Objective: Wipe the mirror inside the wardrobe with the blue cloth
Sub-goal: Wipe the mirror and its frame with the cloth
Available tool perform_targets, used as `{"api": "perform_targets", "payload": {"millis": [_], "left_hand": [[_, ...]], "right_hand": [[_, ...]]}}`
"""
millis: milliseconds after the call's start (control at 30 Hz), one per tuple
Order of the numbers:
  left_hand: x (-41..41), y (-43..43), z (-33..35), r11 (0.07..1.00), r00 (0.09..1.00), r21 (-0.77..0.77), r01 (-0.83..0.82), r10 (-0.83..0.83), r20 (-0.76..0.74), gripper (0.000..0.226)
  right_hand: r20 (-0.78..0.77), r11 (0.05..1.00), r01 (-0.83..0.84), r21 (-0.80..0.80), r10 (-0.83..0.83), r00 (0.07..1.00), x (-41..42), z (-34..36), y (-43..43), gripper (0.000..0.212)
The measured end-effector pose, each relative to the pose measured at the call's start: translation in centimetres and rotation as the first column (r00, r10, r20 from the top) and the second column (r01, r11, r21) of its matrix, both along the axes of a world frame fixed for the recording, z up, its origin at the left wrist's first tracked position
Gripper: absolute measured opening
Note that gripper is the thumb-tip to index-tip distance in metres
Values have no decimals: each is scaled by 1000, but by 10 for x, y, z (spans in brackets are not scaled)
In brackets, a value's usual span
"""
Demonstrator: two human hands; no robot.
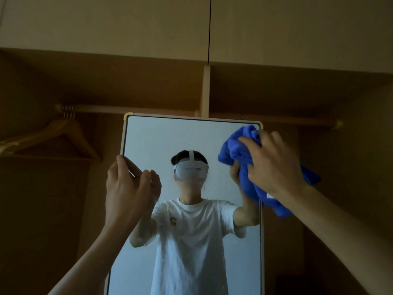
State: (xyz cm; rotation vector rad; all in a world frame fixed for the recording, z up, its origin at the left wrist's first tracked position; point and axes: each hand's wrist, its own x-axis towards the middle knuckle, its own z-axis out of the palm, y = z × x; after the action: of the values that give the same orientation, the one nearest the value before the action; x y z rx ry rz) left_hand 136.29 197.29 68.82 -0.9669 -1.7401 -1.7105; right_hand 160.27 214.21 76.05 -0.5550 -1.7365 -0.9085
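A tall mirror (161, 137) with a pale frame stands inside the wooden wardrobe, filling the middle of the view. Small droplets and specks dot its glass around the centre. My right hand (274, 162) is shut on a bunched blue cloth (236, 150) and presses it against the glass near the mirror's top right corner. My left hand (129, 188) is at the mirror's left edge, thumb on the frame and fingers curled loosely in front of the glass, holding nothing. The mirror reflects a person in a white T-shirt wearing a headset.
A wooden hanging rail (131, 108) runs behind the mirror's top, with wooden hangers (63, 135) at the left. A vertical wardrobe divider (205, 90) stands just above the mirror. Closed upper cabinet doors (127, 22) span the top.
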Motion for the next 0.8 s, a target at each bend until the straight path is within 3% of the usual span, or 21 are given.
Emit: {"api": "perform_targets", "payload": {"millis": [133,333,567,800], "left_hand": [[-1,-1,0,1000,1000,-11,-6,6,-7,77],[-10,-4,-1,1000,1000,-10,-24,24,-3,73],[-23,-9,-5,998,999,57,37,-35,-22,54],[-36,-15,-4,980,993,172,104,-111,31,65]], "right_hand": [[116,984,-180,7,178,977,-15,-43,0,48],[-284,980,-111,-168,60,957,5,17,5,33],[-383,956,-102,-276,-12,924,-32,13,-24,37],[-402,948,-165,-272,44,915,-81,12,-61,37]]}}
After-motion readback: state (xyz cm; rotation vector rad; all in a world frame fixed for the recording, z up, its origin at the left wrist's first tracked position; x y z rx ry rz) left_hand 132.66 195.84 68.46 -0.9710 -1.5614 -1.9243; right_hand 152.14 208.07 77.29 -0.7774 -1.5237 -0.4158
